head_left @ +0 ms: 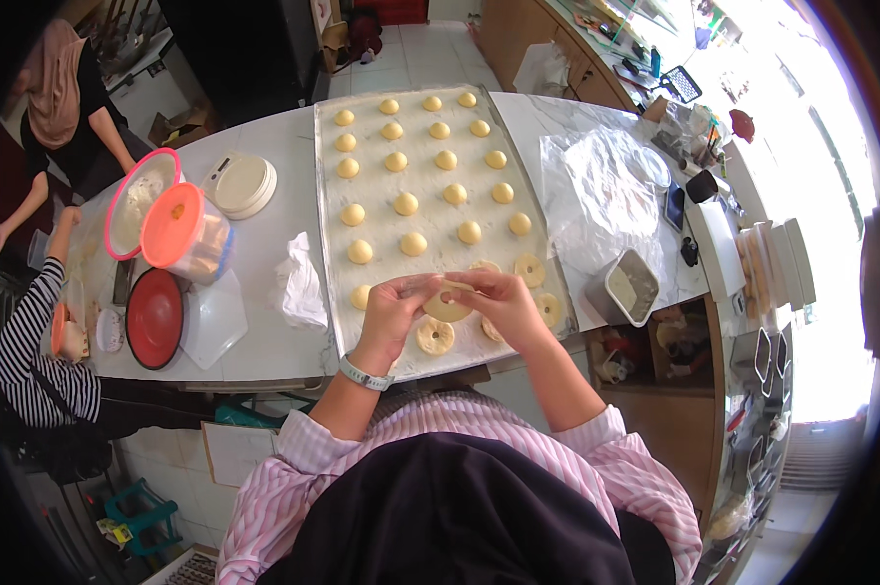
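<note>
A flat ring of pale dough is held up between my two hands, over the near end of a large floured baking tray. My left hand, with a watch on its wrist, is closed on the ring's left side. The fingers of my right hand pinch its right and upper edge. Below the hands lies a shaped dough ring with a small hole; other rings, such as the dough ring, rest at the tray's near right. Rows of round dough balls cover the rest of the tray.
Left of the tray are a crumpled white cloth, a kitchen scale, an orange-lidded tub and a red bowl. Plastic sheeting and a metal tin lie to the right. Two other people stand at the far left.
</note>
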`<state>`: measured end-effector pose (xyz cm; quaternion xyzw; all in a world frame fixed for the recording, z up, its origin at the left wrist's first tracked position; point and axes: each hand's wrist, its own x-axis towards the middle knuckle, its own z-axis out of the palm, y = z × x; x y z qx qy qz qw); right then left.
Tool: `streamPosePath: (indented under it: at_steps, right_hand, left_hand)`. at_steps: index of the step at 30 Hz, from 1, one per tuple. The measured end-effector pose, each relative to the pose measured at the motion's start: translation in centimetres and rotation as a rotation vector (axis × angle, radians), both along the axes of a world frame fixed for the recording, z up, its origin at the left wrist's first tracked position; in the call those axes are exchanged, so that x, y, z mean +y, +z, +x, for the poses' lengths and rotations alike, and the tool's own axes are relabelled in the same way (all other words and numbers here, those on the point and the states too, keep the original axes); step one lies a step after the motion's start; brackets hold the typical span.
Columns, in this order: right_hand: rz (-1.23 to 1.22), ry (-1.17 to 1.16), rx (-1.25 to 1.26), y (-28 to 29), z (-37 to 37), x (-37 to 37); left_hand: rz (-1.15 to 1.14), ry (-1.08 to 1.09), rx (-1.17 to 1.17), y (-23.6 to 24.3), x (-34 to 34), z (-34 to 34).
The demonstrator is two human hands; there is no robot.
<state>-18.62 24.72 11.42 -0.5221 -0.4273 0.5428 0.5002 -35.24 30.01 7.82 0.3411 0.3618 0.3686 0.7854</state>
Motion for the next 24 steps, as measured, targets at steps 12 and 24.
streamPosePath:
  at_steps: [12,24]
  right_hand:
    - [-0.033,0.001,-0.019,-0.7,0.6,0.3]
    - [-0.041,0.019,-0.105,-1.4,1.0,0.2]
  left_hand:
    - [-0.035,-0.035,-0.006,0.5,-0.2,0.0]
    - [-0.092,-0.036,0.013,0.0,0.0,0.1]
